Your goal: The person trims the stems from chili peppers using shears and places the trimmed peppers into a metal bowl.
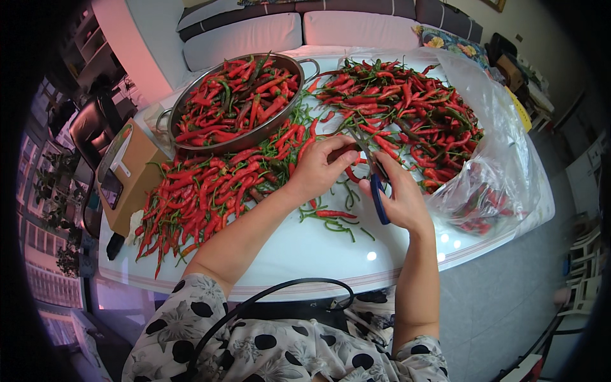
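Observation:
My right hand (403,198) holds a pair of scissors with dark blue handles (377,198), the blades pointing up and left. Close beside the blades, my left hand (322,164) pinches a dark red chili pepper (340,153), partly covered by the fingers. Cut green stems (342,228) and a red chili (335,214) lie on the white table below the hands. One heap of red chilies (205,191) spreads left of my left forearm; another heap (405,100) lies beyond my hands, running into a clear plastic bag (496,162).
A steel two-handled pan (229,149) full of red chilies stands at the back left. A cardboard box (143,167) with a phone (111,188) on it is at the left edge. A black cable (286,282) loops over the table's near edge (267,292). A sofa (243,40) stands behind.

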Demonstrator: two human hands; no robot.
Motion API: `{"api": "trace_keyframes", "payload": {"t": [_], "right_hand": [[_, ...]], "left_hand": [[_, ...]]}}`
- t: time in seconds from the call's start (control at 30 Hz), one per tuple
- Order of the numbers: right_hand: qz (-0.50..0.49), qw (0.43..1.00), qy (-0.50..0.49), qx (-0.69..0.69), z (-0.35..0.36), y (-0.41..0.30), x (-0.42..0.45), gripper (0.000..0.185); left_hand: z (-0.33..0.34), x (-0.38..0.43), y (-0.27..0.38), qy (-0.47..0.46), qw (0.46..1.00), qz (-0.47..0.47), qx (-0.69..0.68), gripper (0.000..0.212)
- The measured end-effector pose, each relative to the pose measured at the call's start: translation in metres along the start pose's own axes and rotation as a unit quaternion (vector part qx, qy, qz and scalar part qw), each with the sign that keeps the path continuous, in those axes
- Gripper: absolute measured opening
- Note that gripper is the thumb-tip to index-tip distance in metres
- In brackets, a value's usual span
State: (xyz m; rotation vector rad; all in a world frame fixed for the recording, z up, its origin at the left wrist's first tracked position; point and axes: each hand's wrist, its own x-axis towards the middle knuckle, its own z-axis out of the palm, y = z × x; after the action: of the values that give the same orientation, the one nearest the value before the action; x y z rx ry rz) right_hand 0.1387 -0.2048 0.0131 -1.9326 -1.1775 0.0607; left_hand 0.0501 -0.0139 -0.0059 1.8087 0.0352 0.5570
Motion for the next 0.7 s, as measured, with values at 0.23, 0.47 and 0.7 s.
{"api": "trace_keyframes", "payload": {"t": [0.23, 0.47, 0.7], "right_hand": [[0.059, 0.996, -0.073, -0.007, -0.013, 0.003, 0.0, 0.052], [0.116, 0.989, -0.072, -0.055, -0.014, 0.013, -0.003, 0.048], [0.099, 0.987, 0.057, -0.109, -0.006, 0.02, 0.003, 0.046]], "left_hand": [[-0.003, 0.0, -0.004, -0.001, 0.971, 0.031, 0.238, 0.021], [-0.002, -0.003, 0.003, 0.039, 0.947, 0.058, 0.313, 0.02], [-0.011, 0.021, -0.001, 0.059, 0.929, 0.087, 0.354, 0.022]]}}
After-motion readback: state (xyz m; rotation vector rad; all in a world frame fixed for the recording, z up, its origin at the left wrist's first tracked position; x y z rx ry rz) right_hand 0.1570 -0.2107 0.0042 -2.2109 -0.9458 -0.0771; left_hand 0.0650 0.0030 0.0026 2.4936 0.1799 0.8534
